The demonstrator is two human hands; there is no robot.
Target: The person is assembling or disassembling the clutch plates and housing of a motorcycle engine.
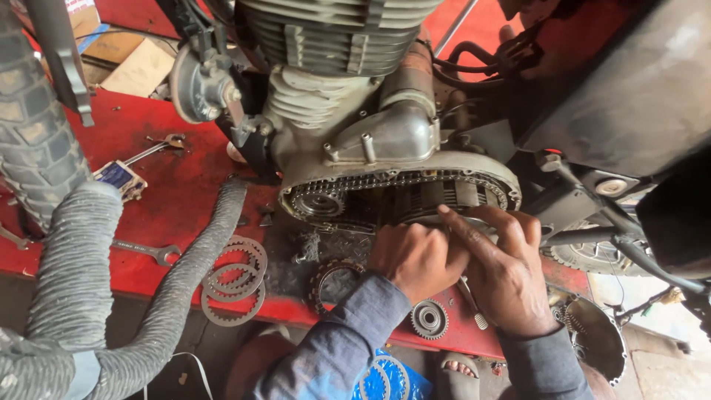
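**A:** Head view: where is the clutch assembly (433, 201)?

**B:** Just below centre, inside the open primary case of the motorcycle engine (348, 111), with the primary chain (385, 180) looping round it. Both hands are at its lower edge, at about 6 o'clock from it.

**A:** How are the hands set?

**B:** The left hand (416, 259) is curled, knuckles up, pressed against the clutch's rim; I cannot tell whether its grip closes on anything. The right hand (503, 270) lies partly over it, fingers stretched toward the clutch, its grip wide and holding nothing that I can see.

**A:** How would it handle?

**B:** Heavy, stiff steel, I judge, and oily, so slippery. Best held by the outer rim with both hands.

**A:** And its look?

**B:** Dark, grimy, ribbed with stacked plates. Loose clutch plates (235, 280) lie at 9 o'clock on the red counter (170, 200).
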